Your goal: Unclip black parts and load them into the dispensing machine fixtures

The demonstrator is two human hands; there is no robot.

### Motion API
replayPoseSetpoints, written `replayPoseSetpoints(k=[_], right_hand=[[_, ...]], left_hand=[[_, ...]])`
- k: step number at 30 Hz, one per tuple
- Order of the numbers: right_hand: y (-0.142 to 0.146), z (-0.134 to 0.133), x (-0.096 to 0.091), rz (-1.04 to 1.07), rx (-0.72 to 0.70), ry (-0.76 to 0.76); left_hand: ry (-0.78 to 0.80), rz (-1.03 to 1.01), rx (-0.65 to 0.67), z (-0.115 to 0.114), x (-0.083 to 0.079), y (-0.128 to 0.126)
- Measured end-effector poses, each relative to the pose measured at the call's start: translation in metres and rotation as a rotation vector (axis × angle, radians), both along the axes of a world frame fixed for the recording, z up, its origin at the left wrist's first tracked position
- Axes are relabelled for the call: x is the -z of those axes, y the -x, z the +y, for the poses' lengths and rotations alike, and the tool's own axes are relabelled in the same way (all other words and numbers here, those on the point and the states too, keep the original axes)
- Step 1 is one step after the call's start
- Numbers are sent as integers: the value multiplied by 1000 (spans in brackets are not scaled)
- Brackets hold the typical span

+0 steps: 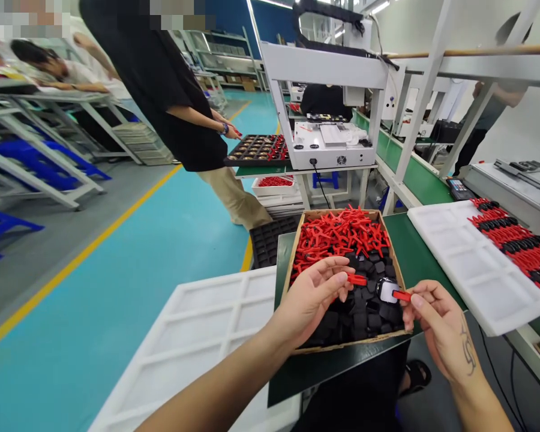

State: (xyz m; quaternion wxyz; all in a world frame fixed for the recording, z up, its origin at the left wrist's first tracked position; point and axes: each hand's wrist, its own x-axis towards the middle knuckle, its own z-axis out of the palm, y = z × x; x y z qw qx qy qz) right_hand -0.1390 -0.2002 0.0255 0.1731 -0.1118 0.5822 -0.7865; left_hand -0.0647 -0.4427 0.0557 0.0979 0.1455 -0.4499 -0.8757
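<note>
Head view: left hand (317, 291) pinches a red clip (357, 279) above a near cardboard box (297, 243). Right hand (436, 324) grips a black cap with a red tab (390, 292).

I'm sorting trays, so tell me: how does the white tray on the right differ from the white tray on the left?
The right white tray lies on the green bench and carries rows of red-and-black parts along its far edge. The left white tray sits lower, beside the cardboard box, its visible compartments bare. Both are white and compartmented.
</note>
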Motion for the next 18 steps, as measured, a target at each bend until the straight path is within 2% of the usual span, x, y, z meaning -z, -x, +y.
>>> replayPoseSetpoints(k=[6,18], right_hand=[[-4,6,3,48,-32,-8],[-9,-1,2,108,-23,-65]], left_hand=[[-77,-69,17,9,7,-4],[-81,-47,41,16,11,-5]])
